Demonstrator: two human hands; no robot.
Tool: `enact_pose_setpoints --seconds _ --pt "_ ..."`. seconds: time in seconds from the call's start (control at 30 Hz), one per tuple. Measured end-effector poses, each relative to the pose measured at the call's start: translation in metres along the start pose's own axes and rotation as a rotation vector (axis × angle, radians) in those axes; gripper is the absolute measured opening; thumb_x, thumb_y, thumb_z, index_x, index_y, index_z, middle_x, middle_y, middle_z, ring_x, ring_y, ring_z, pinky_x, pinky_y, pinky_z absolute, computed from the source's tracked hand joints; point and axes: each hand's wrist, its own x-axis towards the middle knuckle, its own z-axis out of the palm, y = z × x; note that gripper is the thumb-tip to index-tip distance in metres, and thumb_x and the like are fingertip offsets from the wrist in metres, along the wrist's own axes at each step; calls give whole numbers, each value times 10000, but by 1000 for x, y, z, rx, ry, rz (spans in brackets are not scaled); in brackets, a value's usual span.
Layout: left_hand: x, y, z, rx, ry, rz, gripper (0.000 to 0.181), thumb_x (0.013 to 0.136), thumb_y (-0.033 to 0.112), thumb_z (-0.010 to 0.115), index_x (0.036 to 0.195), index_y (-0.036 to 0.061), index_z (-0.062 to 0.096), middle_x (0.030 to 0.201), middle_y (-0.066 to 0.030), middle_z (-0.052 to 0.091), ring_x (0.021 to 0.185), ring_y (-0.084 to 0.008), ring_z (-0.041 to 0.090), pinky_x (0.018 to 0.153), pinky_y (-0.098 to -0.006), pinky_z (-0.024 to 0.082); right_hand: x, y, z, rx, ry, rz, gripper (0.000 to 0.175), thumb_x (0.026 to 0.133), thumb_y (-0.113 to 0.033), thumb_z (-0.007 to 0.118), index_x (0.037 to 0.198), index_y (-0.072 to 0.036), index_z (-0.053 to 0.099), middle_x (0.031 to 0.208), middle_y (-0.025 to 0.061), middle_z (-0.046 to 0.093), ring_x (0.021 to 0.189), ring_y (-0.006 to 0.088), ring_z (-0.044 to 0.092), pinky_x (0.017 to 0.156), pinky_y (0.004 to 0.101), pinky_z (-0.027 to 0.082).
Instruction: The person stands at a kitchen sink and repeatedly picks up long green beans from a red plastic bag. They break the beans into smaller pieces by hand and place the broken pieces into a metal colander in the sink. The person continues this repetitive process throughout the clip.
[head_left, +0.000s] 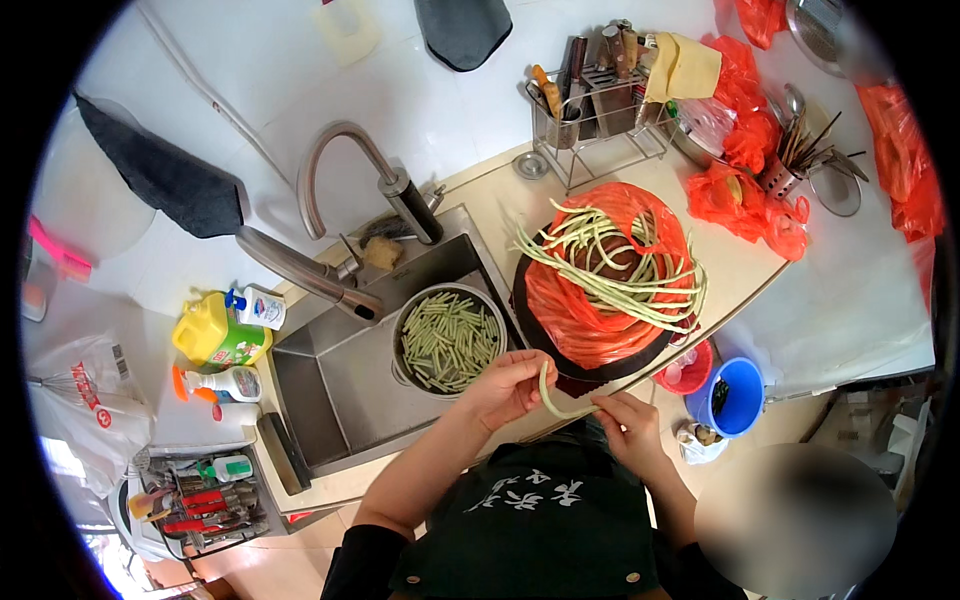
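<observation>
A curved pale green long bean (553, 403) stretches between my two hands in front of the apron. One end is pinched in the fingers of my left hand (511, 386), beside the worktop's front edge. My right hand (630, 427) grips the other end, lower and to the right. Up and left of my left hand, a metal pot (397, 360) full of short cut bean pieces (450, 341) stands in the sink. Above my hands, whole long beans (615, 285) lie heaped on a red plastic bag (574, 330) over a dark round pan (534, 352).
The steel sink (367, 397) has a curved faucet (307, 180). A wire knife rack (577, 161) stands at the back. Detergent bottles (217, 330) are left of the sink. A blue bucket (739, 397) and a red basin (694, 367) sit below the counter at right.
</observation>
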Motion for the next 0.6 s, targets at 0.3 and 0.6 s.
enact_pose_setpoints --seconds 0.3,0.6 --pt "13 -15 20 423 477 432 125 982 132 476 899 59 535 737 -2 493 602 -69 439 506 -200 374 -18 4 31 242 -27 265 187 873 -23 613 1052 29 632 836 137 646 683 220 640 605 303 506" --pt "13 -40 37 1429 349 869 51 869 -22 580 863 3 535 757 -89 523 629 -193 533 558 -301 430 12 -19 39 590 128 339 142 947 -27 528 1023 51 617 822 62 635 683 112 593 633 242 487"
